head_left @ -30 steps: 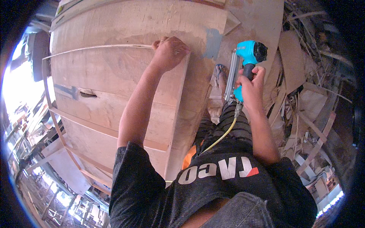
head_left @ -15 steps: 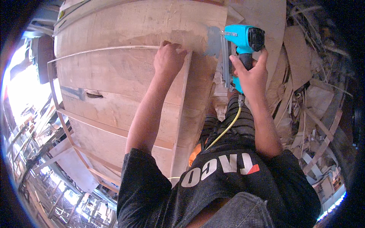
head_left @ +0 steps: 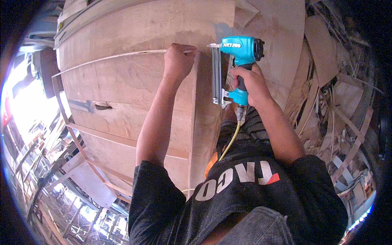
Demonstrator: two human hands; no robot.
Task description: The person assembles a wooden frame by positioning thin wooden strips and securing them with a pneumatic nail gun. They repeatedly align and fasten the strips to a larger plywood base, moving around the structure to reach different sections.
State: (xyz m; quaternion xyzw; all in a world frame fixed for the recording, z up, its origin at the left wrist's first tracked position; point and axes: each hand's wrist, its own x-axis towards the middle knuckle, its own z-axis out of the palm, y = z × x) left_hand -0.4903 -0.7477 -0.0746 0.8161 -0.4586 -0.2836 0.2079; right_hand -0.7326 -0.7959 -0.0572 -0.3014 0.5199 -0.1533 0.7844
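My right hand (head_left: 254, 85) is wrapped round the black grip of a teal pneumatic nail gun (head_left: 241, 52). The gun's nose points left, level with the corner of a thin wooden frame and a short gap away from it. A yellow air hose (head_left: 231, 143) runs from the gun's base down towards my body. At that corner my left hand (head_left: 179, 60) closes its fingers on the frame's far wooden strip (head_left: 118, 58), where it meets the right side strip (head_left: 192, 118). The join itself is partly hidden by my fingers.
The frame lies on a broad plywood worktop (head_left: 139, 24). A crosspiece (head_left: 110, 138) spans the frame's near part. Offcuts and scrap wood (head_left: 322, 118) pile up at the right. More timber and clutter (head_left: 77, 208) fill the lower left.
My right hand has brought the nail gun leftwards, closer to the frame's corner, and its nose now points at that corner. My left hand stays on the corner with little movement.
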